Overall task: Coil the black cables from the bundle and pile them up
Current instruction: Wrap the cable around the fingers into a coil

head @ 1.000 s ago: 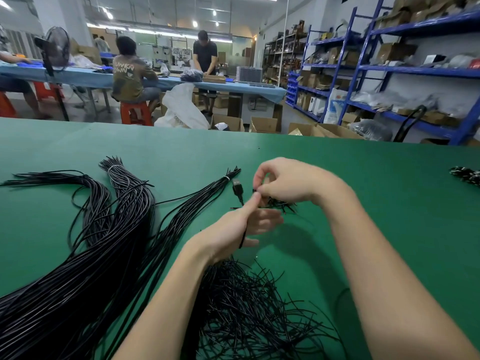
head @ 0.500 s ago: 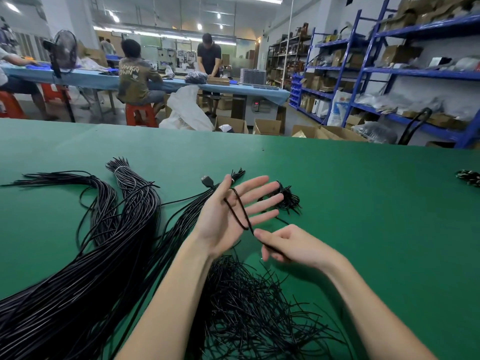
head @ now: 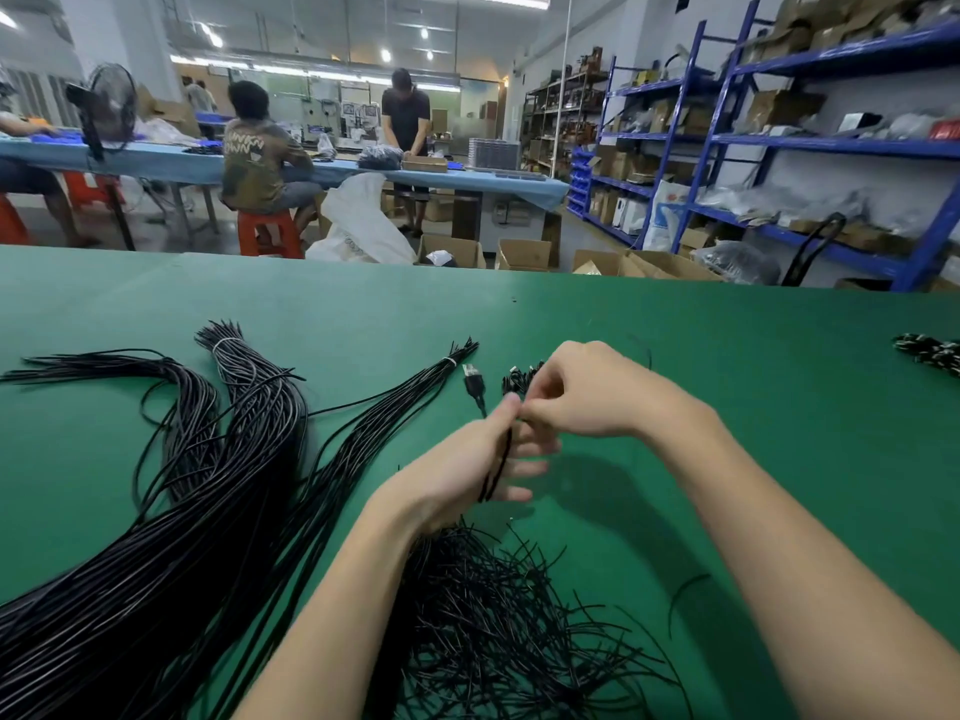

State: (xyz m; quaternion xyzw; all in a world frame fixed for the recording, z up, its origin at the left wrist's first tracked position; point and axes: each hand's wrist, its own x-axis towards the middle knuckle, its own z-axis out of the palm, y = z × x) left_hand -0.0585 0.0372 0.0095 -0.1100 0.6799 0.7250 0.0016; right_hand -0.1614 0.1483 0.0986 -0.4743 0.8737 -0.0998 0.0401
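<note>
Long bundles of black cables (head: pixel 171 511) lie across the left of the green table (head: pixel 727 356), tied near their far ends. My left hand (head: pixel 467 470) holds loops of one black cable (head: pixel 497 467) wound over its palm, thumb up against the strand; the cable's USB plug (head: pixel 472 381) sticks out beyond the thumb. My right hand (head: pixel 582 392) hovers just above, fingers curled, pinching the same cable at my left thumb tip. A small pile of coiled cables (head: pixel 519 379) lies behind my hands, mostly hidden.
A heap of short black twist ties (head: pixel 498 626) lies under my left forearm. More black pieces (head: pixel 930 350) sit at the table's right edge. Beyond the table are cardboard boxes (head: pixel 524 254), blue shelves (head: pixel 831 142) and people at a blue bench (head: pixel 337 168).
My right hand rose from below my left palm to my left thumb tip, carrying the cable round. My left fingers, spread half a second ago, have closed in on the loops.
</note>
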